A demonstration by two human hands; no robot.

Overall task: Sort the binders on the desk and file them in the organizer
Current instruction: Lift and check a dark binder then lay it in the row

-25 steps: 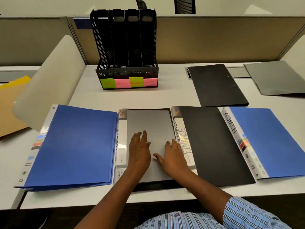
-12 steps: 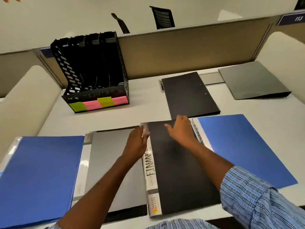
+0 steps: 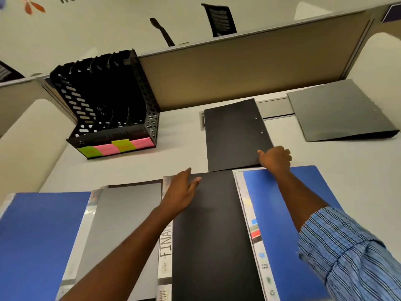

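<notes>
Right hand [image 3: 275, 159] grips the near right corner of the black folder [image 3: 232, 135], thumb on top; left hand [image 3: 183, 189] lies flat, fingers straight, on the far end of the FINANCE binder [image 3: 212, 235]; the folder's near edge meets that binder's far edge. Front row sits edge to edge: left blue binder [image 3: 39, 246], grey binder [image 3: 125, 213], FINANCE, right blue binder [image 3: 282, 224]. Organizer [image 3: 112, 118] stands back left by the partition [image 3: 238, 68]; bare desk [image 3: 180, 153] between it and the folder; grey folder [image 3: 338, 111] back right, well apart.
</notes>
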